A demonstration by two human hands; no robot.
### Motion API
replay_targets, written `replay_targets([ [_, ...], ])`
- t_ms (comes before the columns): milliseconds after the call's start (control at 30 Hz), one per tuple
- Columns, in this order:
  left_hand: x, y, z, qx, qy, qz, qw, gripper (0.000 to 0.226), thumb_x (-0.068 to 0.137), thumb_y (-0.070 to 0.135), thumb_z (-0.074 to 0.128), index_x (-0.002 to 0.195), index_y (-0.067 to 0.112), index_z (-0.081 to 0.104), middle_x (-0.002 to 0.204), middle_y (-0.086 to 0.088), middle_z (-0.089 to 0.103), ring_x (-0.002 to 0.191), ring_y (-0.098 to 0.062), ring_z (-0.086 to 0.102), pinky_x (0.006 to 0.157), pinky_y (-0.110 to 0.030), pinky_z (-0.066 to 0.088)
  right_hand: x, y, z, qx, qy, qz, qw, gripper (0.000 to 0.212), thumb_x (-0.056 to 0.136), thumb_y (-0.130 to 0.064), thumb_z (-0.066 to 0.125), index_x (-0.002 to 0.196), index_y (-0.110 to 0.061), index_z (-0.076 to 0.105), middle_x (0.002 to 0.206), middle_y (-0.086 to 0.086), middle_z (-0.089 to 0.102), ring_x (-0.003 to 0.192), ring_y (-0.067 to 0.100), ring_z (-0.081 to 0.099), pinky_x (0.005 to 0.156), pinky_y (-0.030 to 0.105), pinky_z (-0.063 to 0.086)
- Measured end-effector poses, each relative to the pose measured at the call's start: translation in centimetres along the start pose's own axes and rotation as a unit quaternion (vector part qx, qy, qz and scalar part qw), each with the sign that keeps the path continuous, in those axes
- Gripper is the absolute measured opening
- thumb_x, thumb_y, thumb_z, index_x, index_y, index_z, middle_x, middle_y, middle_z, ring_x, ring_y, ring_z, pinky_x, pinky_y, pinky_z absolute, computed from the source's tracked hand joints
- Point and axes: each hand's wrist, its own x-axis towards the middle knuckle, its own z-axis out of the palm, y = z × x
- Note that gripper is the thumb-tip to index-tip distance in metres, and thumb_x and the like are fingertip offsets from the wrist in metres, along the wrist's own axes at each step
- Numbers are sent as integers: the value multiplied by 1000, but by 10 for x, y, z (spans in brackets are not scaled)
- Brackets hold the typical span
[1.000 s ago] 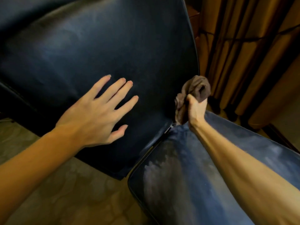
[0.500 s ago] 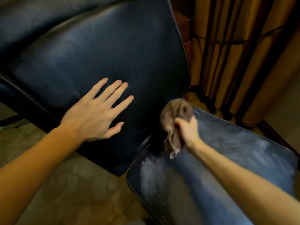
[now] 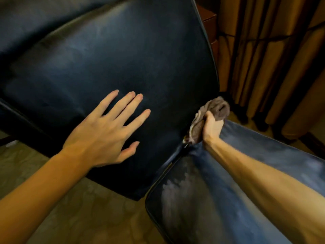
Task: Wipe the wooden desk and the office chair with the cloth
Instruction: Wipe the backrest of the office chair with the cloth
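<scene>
The black leather office chair fills the view: its backrest (image 3: 123, 59) takes up the upper left, its seat (image 3: 219, 199) the lower right, with pale smears on the seat leather. My left hand (image 3: 105, 132) lies flat on the lower backrest, fingers spread, holding nothing. My right hand (image 3: 212, 128) is shut on a bunched grey-brown cloth (image 3: 213, 111), pressed into the crease where seat and backrest meet, near the chair's right edge. The wooden desk is not in view.
Tan curtains (image 3: 272, 59) hang close behind the chair on the right, with a brown wooden cabinet edge (image 3: 209, 23) beside them. A mottled stone floor (image 3: 79, 217) shows below the backrest at the lower left.
My right hand swept the cloth down and left along the seat crease half a second ago, then back up to the right edge. The left hand stayed pressed on the backrest.
</scene>
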Motion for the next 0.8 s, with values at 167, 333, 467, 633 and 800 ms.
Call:
replay_targets([
  [167,2,1,0,7,3,3,1000,81,96,58,35,162,12,25,167,-26,14,156,-41,17,125,-58,12,-133,72,12,-6,-83,76,994,72,78,-33,72,144,-11,52,140,13,62,129,30,60,117,49,41],
  [333,1,2,-5,3,2,-1,1000,81,96,58,37,162,11,27,167,-26,16,155,-41,18,126,-58,13,-213,100,-19,-30,-221,180,958,79,61,-43,69,138,-32,53,136,0,66,128,21,61,118,48,41],
  [467,1,2,-9,-7,7,1,1000,81,96,58,37,161,11,27,167,-26,17,155,-41,18,126,-58,13,-181,52,-39,-87,-192,114,971,59,64,-21,61,123,-14,66,115,4,73,111,23,69,103,33,53],
  [633,1,2,-8,-10,5,-2,1000,81,95,58,38,161,10,29,166,-27,18,155,-41,20,125,-58,13,-98,-35,-38,-21,-23,-5,1000,38,83,-11,69,122,-10,64,117,11,70,109,26,67,104,42,52],
  [800,3,0,-4,0,-1,1,1000,81,96,59,35,162,11,26,167,-27,16,155,-41,18,125,-58,13,-15,-101,-25,72,-6,-35,997,50,82,-5,66,131,-9,60,108,8,74,93,20,73,81,34,62],
])
